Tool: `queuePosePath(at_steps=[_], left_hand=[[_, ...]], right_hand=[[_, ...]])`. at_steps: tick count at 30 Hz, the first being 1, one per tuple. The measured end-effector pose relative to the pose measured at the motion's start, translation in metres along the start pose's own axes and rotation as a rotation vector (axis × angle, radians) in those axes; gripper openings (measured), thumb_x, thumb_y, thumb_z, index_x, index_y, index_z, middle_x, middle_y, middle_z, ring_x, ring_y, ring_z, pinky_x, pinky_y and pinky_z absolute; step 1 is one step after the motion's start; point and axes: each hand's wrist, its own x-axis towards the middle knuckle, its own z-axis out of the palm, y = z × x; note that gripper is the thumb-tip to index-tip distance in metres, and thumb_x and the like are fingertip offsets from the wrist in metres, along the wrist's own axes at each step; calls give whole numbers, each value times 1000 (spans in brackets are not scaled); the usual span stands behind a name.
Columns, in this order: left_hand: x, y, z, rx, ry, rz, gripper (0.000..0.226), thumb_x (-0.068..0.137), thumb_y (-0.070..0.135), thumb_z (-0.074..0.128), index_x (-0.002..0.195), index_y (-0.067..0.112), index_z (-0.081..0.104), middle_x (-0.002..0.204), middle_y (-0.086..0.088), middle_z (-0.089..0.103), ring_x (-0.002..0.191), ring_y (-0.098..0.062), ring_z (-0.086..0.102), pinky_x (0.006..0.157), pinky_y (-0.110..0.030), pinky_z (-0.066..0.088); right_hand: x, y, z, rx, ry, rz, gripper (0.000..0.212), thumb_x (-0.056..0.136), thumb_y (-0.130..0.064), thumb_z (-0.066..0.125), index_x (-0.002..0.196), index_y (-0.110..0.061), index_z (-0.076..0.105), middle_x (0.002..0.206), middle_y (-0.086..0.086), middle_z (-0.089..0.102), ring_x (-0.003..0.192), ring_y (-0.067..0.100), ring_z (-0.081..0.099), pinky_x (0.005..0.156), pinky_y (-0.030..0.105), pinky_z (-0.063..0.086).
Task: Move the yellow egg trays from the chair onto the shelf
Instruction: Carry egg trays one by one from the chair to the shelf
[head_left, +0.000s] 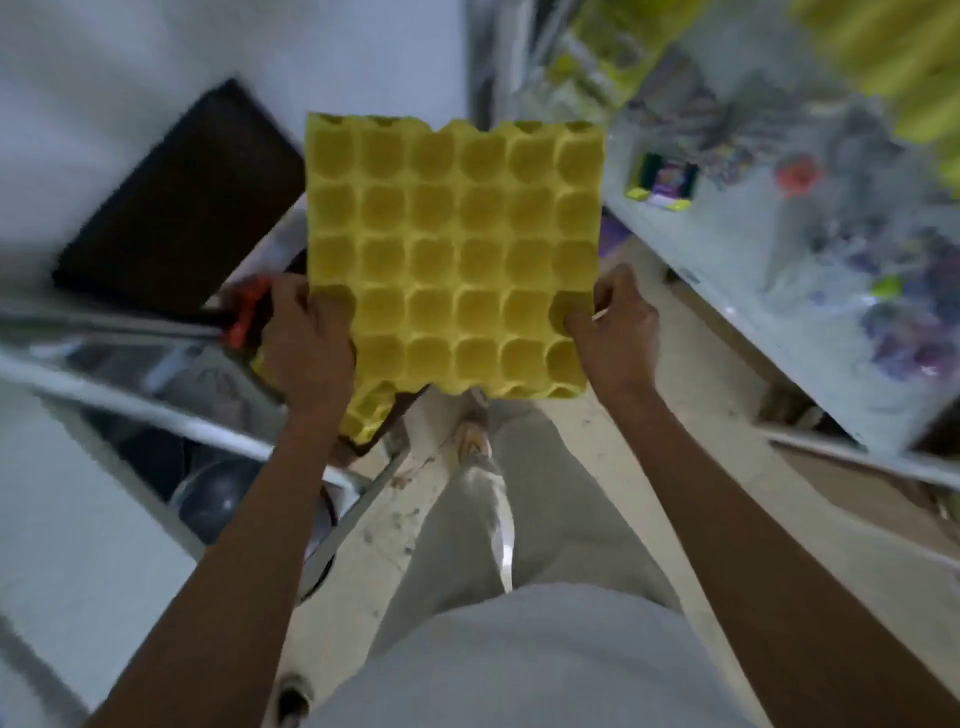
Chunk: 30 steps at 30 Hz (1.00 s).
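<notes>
You hold one yellow egg tray clamped between your left hand and right hand, mid-carry, and next likely swing it rightward onto the shelf.

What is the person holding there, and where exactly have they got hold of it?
A yellow egg tray, gripped by both hands at its side edges near the corners closest to the person: the left hand on the left edge, the right hand on the right edge.

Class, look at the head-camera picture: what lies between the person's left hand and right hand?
In the head view, the yellow egg tray spans the gap: the left hand grips its left edge and the right hand its right edge, cups facing up.
</notes>
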Motion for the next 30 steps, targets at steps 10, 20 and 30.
queuePosePath(at_steps=[10,20,30], left_hand=[[-153,166,12,-99,-396,310,15,82,25,57,95,20,50,78,8,57,68,-11,54,60,-30,39],[-331,277,65,-34,-617,593,17,91,15,60,100,28,55,87,14,63,77,-7,61,63,-33,47],[-351,379,94,-13,-531,785,31,98,23,63,128,19,65,108,6,65,95,-16,67,75,-33,50]], right_hand=[[-166,135,-204,-44,274,242,32,81,-27,72,86,-21,40,66,-6,53,55,15,49,48,26,27],[-264,280,-336,124,451,408,29,86,-25,77,87,-17,49,72,-1,63,65,23,59,55,37,46],[-193,325,-405,190,576,432,15,94,-26,66,93,-12,60,83,9,69,77,31,62,64,38,48]])
